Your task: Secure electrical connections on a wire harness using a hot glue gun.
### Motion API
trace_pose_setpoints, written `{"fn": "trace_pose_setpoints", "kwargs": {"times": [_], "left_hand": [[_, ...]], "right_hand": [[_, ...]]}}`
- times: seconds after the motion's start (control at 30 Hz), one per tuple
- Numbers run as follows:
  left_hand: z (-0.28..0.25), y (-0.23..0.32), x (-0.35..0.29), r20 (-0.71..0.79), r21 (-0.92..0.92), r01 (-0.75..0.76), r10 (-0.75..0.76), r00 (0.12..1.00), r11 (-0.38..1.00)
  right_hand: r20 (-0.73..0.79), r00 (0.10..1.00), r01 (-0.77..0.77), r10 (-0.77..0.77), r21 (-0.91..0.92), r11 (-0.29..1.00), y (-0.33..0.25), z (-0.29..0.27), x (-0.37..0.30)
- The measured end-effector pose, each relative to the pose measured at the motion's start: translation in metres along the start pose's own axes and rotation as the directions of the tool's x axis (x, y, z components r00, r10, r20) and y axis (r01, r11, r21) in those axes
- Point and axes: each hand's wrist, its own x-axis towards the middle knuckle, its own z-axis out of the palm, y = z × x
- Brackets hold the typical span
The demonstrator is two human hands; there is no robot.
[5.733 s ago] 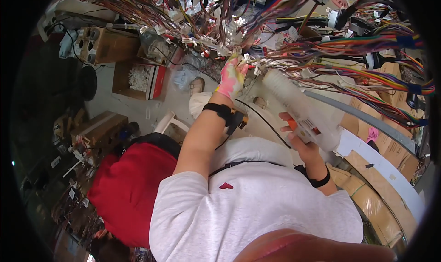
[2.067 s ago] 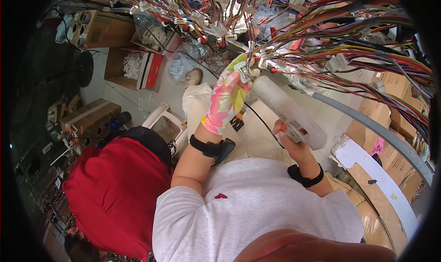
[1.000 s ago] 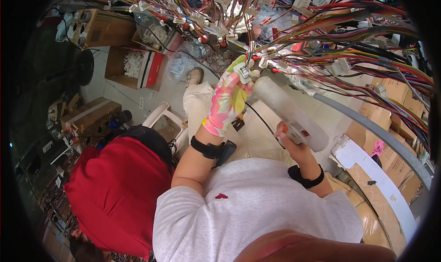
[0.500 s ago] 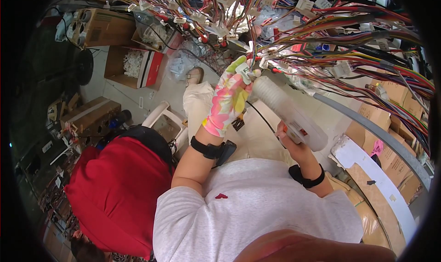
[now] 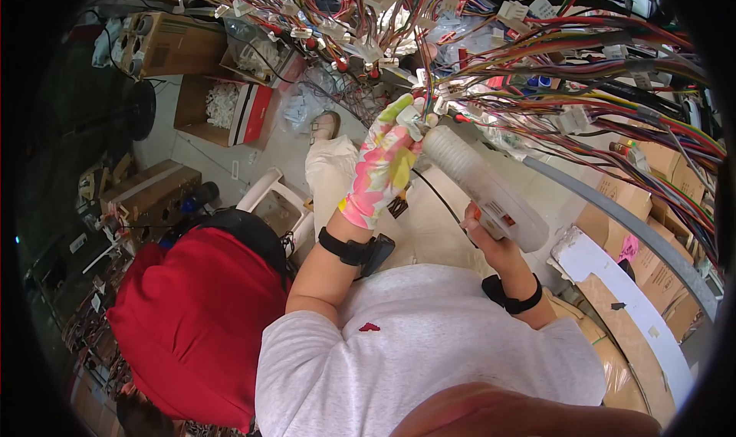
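Observation:
In a floral glove, my left hand (image 5: 379, 165) is closed on a white plastic connector (image 5: 411, 119), from which colored wires (image 5: 427, 77) run up into the harness. My bare right hand (image 5: 491, 238) grips a bulky, translucent whitish gun-shaped tool (image 5: 491, 185) with an orange part under the fingers. The narrower front end of this tool sits right beside the connector and the left fingertips. Whether they touch, I cannot tell. A black cord (image 5: 438, 195) passes between my hands below the tool. Part of the right fingers is hidden behind the tool body.
Thick wire bundles with white connectors (image 5: 573, 119) hang across the top and right. A grey curved rail (image 5: 613, 195) runs beneath them. Cardboard boxes (image 5: 172, 46) stand left, one holding white parts (image 5: 222, 103). A red cloth (image 5: 199, 322) covers something beside a white plastic stool (image 5: 280, 203).
Both hands keep nearly the same place and hold. The connector in my left fingers has tilted slightly, and the hanging wires have shifted a little.

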Motion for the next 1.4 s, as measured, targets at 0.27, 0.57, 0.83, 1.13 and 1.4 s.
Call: {"fn": "trace_pose_setpoints", "kwargs": {"times": [0.27, 0.57, 0.83, 1.13, 1.4], "left_hand": [[0.000, 0.003, -0.002, -0.026, 0.025, 0.018, -0.017, 1.000, 1.000], [-0.002, 0.001, 0.001, 0.021, -0.016, 0.017, -0.017, 1.000, 1.000], [-0.002, 0.003, 0.004, 0.021, -0.041, 0.066, -0.066, 0.998, 0.997], [-0.015, -0.001, 0.002, -0.067, -0.124, 0.211, -0.220, 0.973, 0.970], [-0.016, 0.006, 0.013, 0.038, -0.102, 0.304, -0.301, 0.953, 0.947]], "right_hand": [[-0.008, 1.000, 0.020, -0.020, -0.021, 1.000, -0.005, 0.000, 0.001], [-0.041, 0.999, 0.010, -0.009, 0.021, 1.000, -0.001, 0.002, 0.002], [0.081, 0.997, -0.013, 0.018, -0.054, 0.998, 0.006, -0.007, -0.005], [-0.034, 0.999, -0.009, 0.010, 0.047, 0.999, -0.019, 0.007, -0.012], [-0.063, 0.998, -0.008, -0.001, -0.136, 0.991, 0.034, 0.004, -0.021]]}}
